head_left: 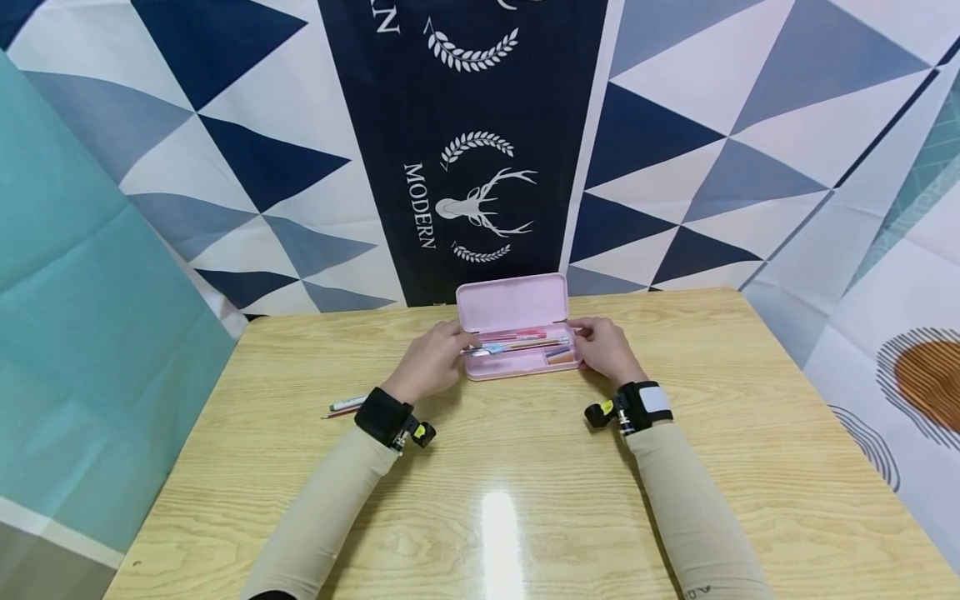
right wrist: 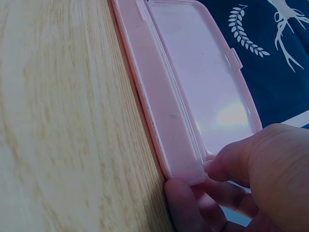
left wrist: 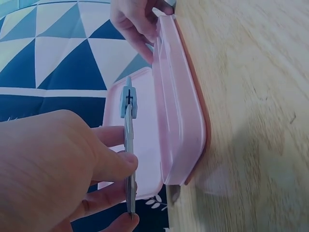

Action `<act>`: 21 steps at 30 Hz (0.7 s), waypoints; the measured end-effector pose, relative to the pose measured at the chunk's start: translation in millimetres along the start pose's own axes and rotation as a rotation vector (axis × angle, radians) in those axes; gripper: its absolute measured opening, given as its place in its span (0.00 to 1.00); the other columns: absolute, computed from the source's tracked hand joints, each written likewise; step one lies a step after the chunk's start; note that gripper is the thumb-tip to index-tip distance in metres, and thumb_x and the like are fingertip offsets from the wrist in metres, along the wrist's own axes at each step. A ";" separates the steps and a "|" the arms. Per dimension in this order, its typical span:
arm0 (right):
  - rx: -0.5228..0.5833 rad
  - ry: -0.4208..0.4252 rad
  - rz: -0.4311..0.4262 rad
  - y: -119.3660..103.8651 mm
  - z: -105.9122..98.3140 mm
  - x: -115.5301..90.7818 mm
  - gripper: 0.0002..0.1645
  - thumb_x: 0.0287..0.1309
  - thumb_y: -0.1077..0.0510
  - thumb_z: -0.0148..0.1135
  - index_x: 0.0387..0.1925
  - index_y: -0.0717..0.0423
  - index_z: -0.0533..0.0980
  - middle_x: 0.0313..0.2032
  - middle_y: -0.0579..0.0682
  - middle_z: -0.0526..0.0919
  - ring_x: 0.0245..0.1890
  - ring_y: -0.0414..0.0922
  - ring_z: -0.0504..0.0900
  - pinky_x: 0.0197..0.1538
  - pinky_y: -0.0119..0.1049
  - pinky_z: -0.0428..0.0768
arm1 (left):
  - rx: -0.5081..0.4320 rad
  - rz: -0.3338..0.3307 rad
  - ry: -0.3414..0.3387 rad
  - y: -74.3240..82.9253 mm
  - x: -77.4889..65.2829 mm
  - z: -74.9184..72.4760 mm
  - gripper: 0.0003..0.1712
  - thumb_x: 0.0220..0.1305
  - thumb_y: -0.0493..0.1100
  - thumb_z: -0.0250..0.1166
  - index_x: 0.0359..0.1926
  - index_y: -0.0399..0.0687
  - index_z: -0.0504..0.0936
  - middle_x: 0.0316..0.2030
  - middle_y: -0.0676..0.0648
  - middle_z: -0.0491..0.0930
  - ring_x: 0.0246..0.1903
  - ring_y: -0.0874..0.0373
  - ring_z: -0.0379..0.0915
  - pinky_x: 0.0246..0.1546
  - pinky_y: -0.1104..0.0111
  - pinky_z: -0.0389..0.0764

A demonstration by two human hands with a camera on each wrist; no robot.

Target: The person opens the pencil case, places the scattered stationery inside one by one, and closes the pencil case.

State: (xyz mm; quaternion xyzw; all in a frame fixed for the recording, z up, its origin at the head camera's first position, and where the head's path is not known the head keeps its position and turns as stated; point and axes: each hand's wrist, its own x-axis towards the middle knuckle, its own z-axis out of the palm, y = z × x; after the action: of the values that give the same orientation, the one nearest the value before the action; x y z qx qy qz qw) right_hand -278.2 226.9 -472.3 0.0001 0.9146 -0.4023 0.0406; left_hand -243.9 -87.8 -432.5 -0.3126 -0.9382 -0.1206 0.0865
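A pink pencil case point(head_left: 517, 364) lies on the table with its lid point(head_left: 513, 303) raised at the back. My left hand point(head_left: 429, 360) pinches a drawing compass point(left wrist: 129, 108), silver-legged with a light blue head, between thumb and fingers. It is over the left part of the case in the head view. At the case's right end, my right hand point(head_left: 604, 348) grips the wall, thumb on the rim and fingers outside, as the right wrist view shows. Inside lie several pencils point(head_left: 551, 342), a red item point(head_left: 531, 334) and an orange-and-blue eraser point(head_left: 560, 357).
On the wooden table point(head_left: 525, 467), left of the case, a green-ended white pen point(head_left: 347, 402) and a dark red pencil point(head_left: 339, 412) lie partly behind my left wrist. A patterned cloth point(head_left: 480, 150) hangs right behind the table's back edge.
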 end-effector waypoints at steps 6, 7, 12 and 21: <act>0.013 -0.007 0.013 0.2 0.0 1.6 0.24 0.69 0.62 0.50 0.65 0.56 0.75 0.38 0.61 0.80 0.20 0.43 0.80 0.23 0.32 0.80 | 0.021 0.002 -0.023 4.0 3.5 3.2 0.24 0.55 0.28 0.65 0.52 0.53 0.85 0.43 0.48 0.81 0.45 0.54 0.75 0.42 0.60 0.82; 0.014 -0.006 0.017 0.2 -0.2 1.9 0.24 0.69 0.62 0.50 0.65 0.56 0.75 0.37 0.61 0.80 0.20 0.43 0.80 0.23 0.32 0.80 | 0.026 0.003 -0.025 5.0 4.5 3.8 0.25 0.55 0.28 0.64 0.52 0.54 0.85 0.42 0.48 0.81 0.44 0.54 0.75 0.41 0.61 0.82; 0.006 -0.007 0.017 0.3 -1.0 2.0 0.24 0.69 0.62 0.50 0.65 0.56 0.75 0.36 0.61 0.80 0.19 0.43 0.81 0.23 0.32 0.80 | 0.026 0.011 -0.042 10.7 10.2 8.9 0.22 0.59 0.29 0.62 0.51 0.54 0.86 0.41 0.49 0.80 0.41 0.55 0.74 0.40 0.62 0.82; 0.007 -0.015 0.018 -1.1 -2.0 0.4 0.25 0.69 0.62 0.49 0.66 0.56 0.74 0.39 0.62 0.80 0.21 0.43 0.81 0.24 0.31 0.80 | -0.006 0.022 -0.058 19.9 17.6 15.3 0.21 0.59 0.32 0.68 0.52 0.54 0.86 0.39 0.48 0.79 0.37 0.55 0.72 0.38 0.62 0.80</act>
State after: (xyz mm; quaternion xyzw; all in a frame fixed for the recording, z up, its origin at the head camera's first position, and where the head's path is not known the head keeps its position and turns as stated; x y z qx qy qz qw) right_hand -278.8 227.7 -470.2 0.0054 0.9127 -0.4053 0.0513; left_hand -247.0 -58.1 -439.5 -0.3263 -0.9365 -0.1132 0.0599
